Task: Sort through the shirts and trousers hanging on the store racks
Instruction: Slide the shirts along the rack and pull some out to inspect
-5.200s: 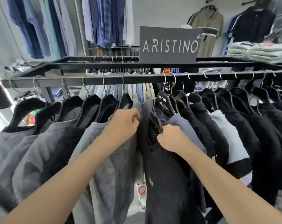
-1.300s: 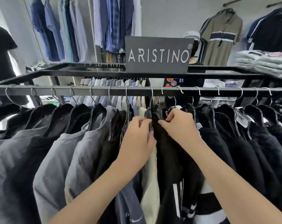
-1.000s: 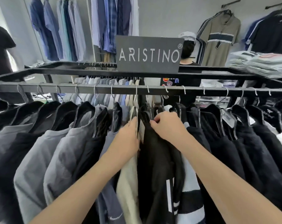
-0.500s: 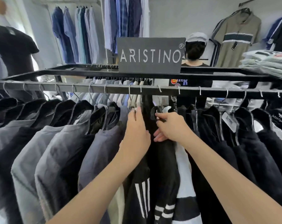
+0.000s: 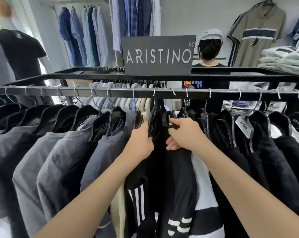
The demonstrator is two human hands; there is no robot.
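I'm partway along the rail (image 5: 111,92), working at the centre of the frame: my left hand (image 5: 141,141) pinches the shoulder of a black white-striped shirt (image 5: 138,186), thumb in front and fingers tucked behind, while my right hand (image 5: 184,133) curls round the next black hanger (image 5: 167,119). By my reckoning the grey shirts (image 5: 47,152) at lower left are done. The black shirts (image 5: 274,152) at right remain, and no trousers are in sight yet.
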